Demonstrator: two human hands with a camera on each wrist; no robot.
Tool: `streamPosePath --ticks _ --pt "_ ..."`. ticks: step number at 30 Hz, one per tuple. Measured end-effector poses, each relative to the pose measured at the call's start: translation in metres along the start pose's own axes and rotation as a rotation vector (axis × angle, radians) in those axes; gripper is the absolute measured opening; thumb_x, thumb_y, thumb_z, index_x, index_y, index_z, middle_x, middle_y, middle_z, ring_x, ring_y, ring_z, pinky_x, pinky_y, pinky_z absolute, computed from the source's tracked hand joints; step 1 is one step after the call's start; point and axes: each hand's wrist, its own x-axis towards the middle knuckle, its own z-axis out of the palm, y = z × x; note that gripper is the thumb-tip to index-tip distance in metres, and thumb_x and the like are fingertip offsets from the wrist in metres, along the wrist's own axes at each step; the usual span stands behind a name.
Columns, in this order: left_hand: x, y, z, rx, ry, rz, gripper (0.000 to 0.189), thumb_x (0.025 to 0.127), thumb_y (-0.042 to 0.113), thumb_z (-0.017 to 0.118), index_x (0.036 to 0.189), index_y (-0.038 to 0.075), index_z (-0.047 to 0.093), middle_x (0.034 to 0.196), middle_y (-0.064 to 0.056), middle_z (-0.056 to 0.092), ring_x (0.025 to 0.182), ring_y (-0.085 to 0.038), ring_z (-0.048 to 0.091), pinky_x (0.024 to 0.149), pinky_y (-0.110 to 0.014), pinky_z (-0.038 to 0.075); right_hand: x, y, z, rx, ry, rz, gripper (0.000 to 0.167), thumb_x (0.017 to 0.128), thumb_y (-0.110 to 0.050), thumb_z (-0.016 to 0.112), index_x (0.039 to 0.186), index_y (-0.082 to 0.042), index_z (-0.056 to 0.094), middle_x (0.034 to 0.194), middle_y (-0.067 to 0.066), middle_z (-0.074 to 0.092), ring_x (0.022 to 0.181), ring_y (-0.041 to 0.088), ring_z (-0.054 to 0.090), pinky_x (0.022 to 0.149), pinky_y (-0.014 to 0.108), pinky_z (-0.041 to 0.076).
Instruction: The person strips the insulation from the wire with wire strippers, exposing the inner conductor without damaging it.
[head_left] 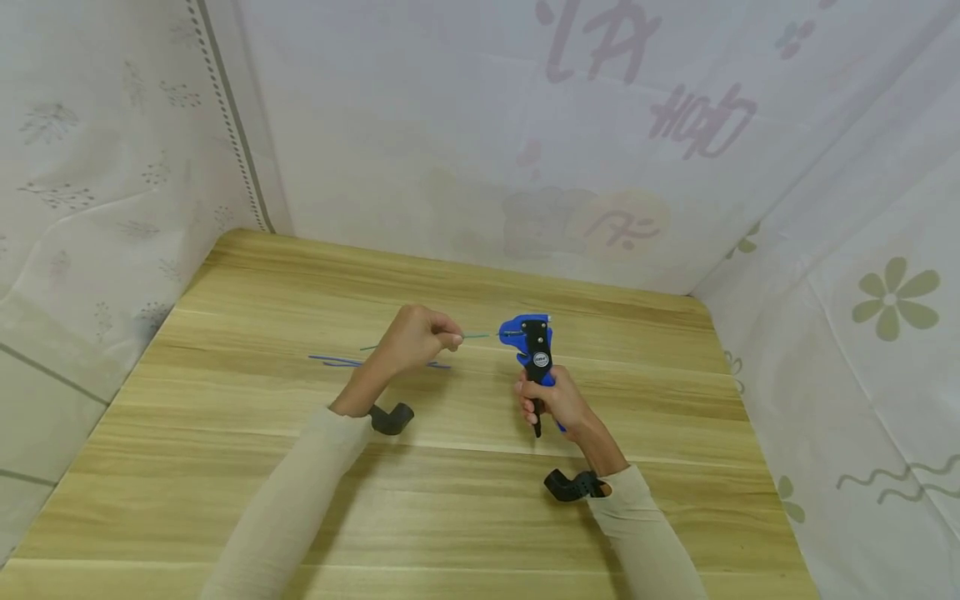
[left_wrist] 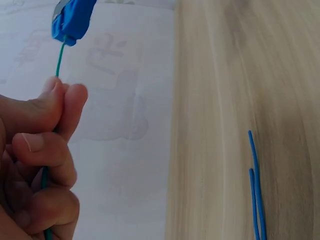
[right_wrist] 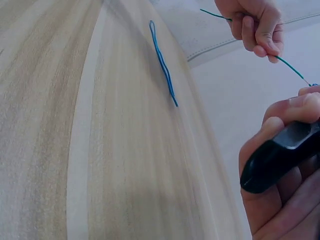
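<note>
Between thumb and fingertips my left hand [head_left: 420,340] pinches a green wire [head_left: 476,336], whose tail sticks out behind the hand on the left. My right hand [head_left: 561,402] grips the handles of a blue and black wire stripper [head_left: 538,340], held upright above the table with its nose toward the left. In the left wrist view the green wire [left_wrist: 60,61] reaches the blue nose of the stripper [left_wrist: 74,21]. A thin, paler stretch of wire shows by the nose in the right wrist view; how far it goes in is hidden. Several blue wires [head_left: 322,358] lie below the left hand.
A wood-grain table [head_left: 465,500] spreads under both hands. Printed cloth [head_left: 450,125] hangs behind it and on both sides. Each wrist wears a black camera mount [head_left: 392,418].
</note>
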Motion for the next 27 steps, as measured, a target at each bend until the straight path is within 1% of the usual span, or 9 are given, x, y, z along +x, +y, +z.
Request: streamPosePath --ticks 3,5,7,10,12,15,18,23,27 --pt "0.0008 -0.0008 -0.0035 -0.042 -0.028 -0.035 0.012 0.094 0.012 0.067 0.093 0.006 0.077 0.081 -0.005 0.075 0.061 -0.016 0.052 0.060 -0.029 0.046 -0.0003 -0.0012 0.0003 -0.008 -0.010 -0.004 0.023 0.096 -0.001 0.053 0.098 0.018 0.041 0.060 0.002 0.051 0.046 0.014 0.051 0.045 0.028 0.049" --pt "0.0014 -0.0026 -0.0044 -0.035 -0.031 -0.043 0.012 0.094 0.012 0.067 0.093 0.006 0.077 0.082 -0.006 0.075 0.062 -0.015 0.053 0.060 -0.029 0.046 -0.0004 -0.0016 0.0005 -0.018 -0.016 -0.003 0.024 0.096 -0.002 0.053 0.098 0.019 0.040 0.060 0.002 0.051 0.046 0.015 0.052 0.046 0.028 0.049" --pt "0.0014 -0.0040 -0.0042 0.009 -0.015 -0.025 0.012 0.094 0.013 0.067 0.093 0.007 0.077 0.083 -0.005 0.075 0.061 -0.014 0.052 0.059 -0.028 0.045 -0.0005 -0.0017 0.0008 -0.022 -0.019 -0.002 0.025 0.096 -0.002 0.053 0.098 0.020 0.040 0.060 0.003 0.052 0.046 0.015 0.052 0.046 0.029 0.049" --pt "0.0009 -0.0048 -0.0022 0.094 0.033 0.033 0.012 0.094 0.014 0.068 0.091 0.008 0.078 0.082 -0.003 0.075 0.056 -0.010 0.051 0.055 -0.025 0.043 -0.0004 -0.0011 0.0009 -0.022 -0.020 0.000 0.026 0.096 -0.001 0.052 0.098 0.021 0.038 0.059 0.003 0.052 0.045 0.016 0.052 0.045 0.030 0.049" --pt "-0.0001 -0.0038 -0.0012 0.137 0.069 0.066 0.011 0.094 0.015 0.069 0.090 0.009 0.078 0.081 -0.002 0.075 0.051 -0.009 0.046 0.051 -0.024 0.039 -0.0001 -0.0005 0.0012 -0.015 -0.019 -0.002 0.028 0.095 -0.001 0.052 0.099 0.023 0.037 0.060 0.003 0.052 0.046 0.016 0.052 0.045 0.030 0.049" --pt "-0.0012 -0.0027 -0.0008 0.145 0.097 0.085 0.011 0.093 0.014 0.069 0.089 0.009 0.078 0.078 -0.002 0.075 0.046 -0.008 0.039 0.047 -0.023 0.033 0.0005 0.0003 0.0013 -0.009 -0.018 -0.004 0.029 0.095 -0.003 0.054 0.099 0.021 0.037 0.060 0.003 0.053 0.046 0.015 0.052 0.046 0.029 0.049" --pt "-0.0021 -0.0019 -0.0012 0.129 0.098 0.082 0.011 0.093 0.013 0.069 0.088 0.009 0.078 0.077 -0.002 0.075 0.045 -0.009 0.036 0.047 -0.023 0.031 0.0009 0.0009 0.0013 -0.006 -0.020 -0.009 0.026 0.095 -0.005 0.056 0.096 0.017 0.041 0.061 0.003 0.053 0.047 0.015 0.052 0.046 0.029 0.048" --pt "-0.0024 -0.0012 -0.0019 0.099 0.078 0.069 0.010 0.093 0.013 0.069 0.089 0.008 0.078 0.077 -0.001 0.075 0.049 -0.010 0.044 0.051 -0.025 0.038 0.0003 0.0009 0.0005 -0.007 -0.024 -0.016 0.019 0.095 -0.006 0.057 0.094 0.008 0.045 0.061 0.003 0.053 0.047 0.015 0.053 0.046 0.029 0.049" --pt "-0.0025 -0.0017 -0.0025 0.089 0.072 0.059 0.010 0.093 0.013 0.070 0.089 0.008 0.077 0.077 -0.001 0.074 0.054 -0.012 0.051 0.054 -0.027 0.043 0.0001 0.0005 -0.0002 -0.001 -0.030 -0.013 0.020 0.095 -0.005 0.056 0.096 0.012 0.044 0.061 0.003 0.054 0.047 0.015 0.053 0.046 0.028 0.049"
